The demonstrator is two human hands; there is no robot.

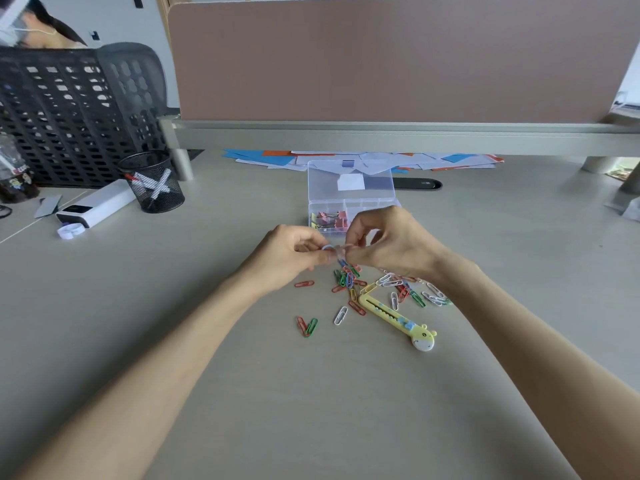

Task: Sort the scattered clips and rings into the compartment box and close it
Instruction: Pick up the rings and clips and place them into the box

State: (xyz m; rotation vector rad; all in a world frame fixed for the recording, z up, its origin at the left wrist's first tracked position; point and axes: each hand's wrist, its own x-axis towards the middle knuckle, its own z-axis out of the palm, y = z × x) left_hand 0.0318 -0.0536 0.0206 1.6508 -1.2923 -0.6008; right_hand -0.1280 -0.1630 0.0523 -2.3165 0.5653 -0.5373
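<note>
A clear compartment box (349, 206) stands open on the desk, its lid (349, 180) tilted back. Pink and yellow binder clips (330, 219) fill its front left compartment. Just in front of the box, my left hand (292, 252) pinches a small blue ring (327, 248). My right hand (391, 242) meets it, fingertips closed on a clear ring (347, 247) that touches the blue one. Below the hands, several coloured paper clips (349, 282) lie scattered, with white ones (433, 296) to the right and a red and green pair (307, 326) nearer me.
A yellow giraffe-shaped cutter (398, 318) lies among the clips. A black mesh pen cup (152, 183) and a white device (97, 207) sit at the left. Coloured papers (363, 159) lie behind the box under a desk divider (381, 64). A mesh chair (79, 109) stands far left.
</note>
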